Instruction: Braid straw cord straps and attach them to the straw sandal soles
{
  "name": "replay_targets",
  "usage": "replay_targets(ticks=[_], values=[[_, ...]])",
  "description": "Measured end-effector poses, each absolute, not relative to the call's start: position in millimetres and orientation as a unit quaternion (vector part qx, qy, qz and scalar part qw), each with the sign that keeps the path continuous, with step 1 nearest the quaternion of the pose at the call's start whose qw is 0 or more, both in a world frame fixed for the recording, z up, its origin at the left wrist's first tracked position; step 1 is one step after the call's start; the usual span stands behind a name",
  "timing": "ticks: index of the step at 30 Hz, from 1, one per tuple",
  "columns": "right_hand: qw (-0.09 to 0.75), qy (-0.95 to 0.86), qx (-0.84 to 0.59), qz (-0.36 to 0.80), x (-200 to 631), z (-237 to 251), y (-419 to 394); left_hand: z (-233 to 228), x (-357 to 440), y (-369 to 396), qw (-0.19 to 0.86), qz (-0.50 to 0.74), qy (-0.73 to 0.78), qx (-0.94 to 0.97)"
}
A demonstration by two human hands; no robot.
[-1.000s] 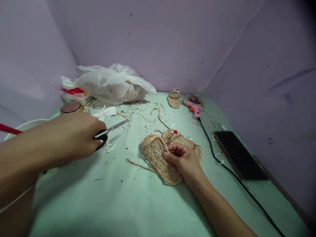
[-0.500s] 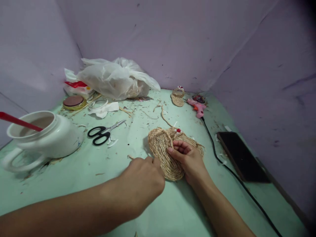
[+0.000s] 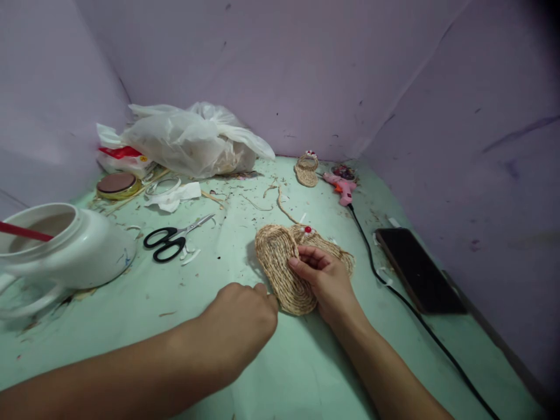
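Observation:
A braided straw slipper sole (image 3: 284, 271) stands tilted up in the middle of the table. My right hand (image 3: 321, 274) pinches its right edge between thumb and fingers. Behind it lies a second woven straw piece (image 3: 330, 248), partly covered by the sole and my right hand, with a red and white bead cluster (image 3: 308, 230) on it. My left hand (image 3: 247, 315) is closed in a fist at the sole's lower left edge; what its fingers grip is hidden from view. A loose straw cord (image 3: 282, 204) runs back from behind the sole.
Black-handled scissors (image 3: 170, 240) lie to the left, near a white pot (image 3: 100, 248) with a red handle in it. Farther back are a plastic bag (image 3: 188, 143), a small finished slipper (image 3: 307, 172) and a pink glue gun (image 3: 343, 188). Its black cord (image 3: 402, 297) passes a phone (image 3: 417, 268) on the right.
The whole view has shifted slightly, so things appear farther left. My right hand keeps its hold on the sole. My left fist has moved slightly down and away from the sole's edge.

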State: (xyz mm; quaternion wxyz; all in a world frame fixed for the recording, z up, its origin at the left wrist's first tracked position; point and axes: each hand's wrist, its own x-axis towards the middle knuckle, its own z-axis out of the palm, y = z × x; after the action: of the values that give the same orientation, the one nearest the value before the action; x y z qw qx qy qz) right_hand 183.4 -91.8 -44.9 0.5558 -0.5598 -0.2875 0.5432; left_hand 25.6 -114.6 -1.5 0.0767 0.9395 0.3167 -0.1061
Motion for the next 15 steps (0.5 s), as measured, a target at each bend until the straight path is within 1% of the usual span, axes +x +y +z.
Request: replay_targets(ticks=[3, 7, 11, 13, 15], values=[[0.56, -0.284, -0.554, 0.548, 183.2, -44.2, -92.1, 8.0, 23.4, -110.2, 0.099, -0.125, 0.349, 0.923], [0.558, -0.279, -0.553, 0.552, 182.4, -42.1, -93.4, 11.4, 23.6, -110.1, 0.082, -0.116, 0.396, 0.907], [0.556, -0.281, -0.559, 0.547, 183.1, -42.2, -92.6, 9.7, 25.5, -110.5, 0.084, -0.118, 0.391, 0.909], [0.556, -0.284, -0.56, 0.544, 183.1, -43.0, -92.0, 14.2, 24.3, -109.2, 0.094, -0.134, 0.395, 0.904], [0.553, -0.284, -0.564, 0.544, 181.2, -43.5, -92.2, 20.1, 22.6, -107.2, 0.107, -0.122, 0.411, 0.897]])
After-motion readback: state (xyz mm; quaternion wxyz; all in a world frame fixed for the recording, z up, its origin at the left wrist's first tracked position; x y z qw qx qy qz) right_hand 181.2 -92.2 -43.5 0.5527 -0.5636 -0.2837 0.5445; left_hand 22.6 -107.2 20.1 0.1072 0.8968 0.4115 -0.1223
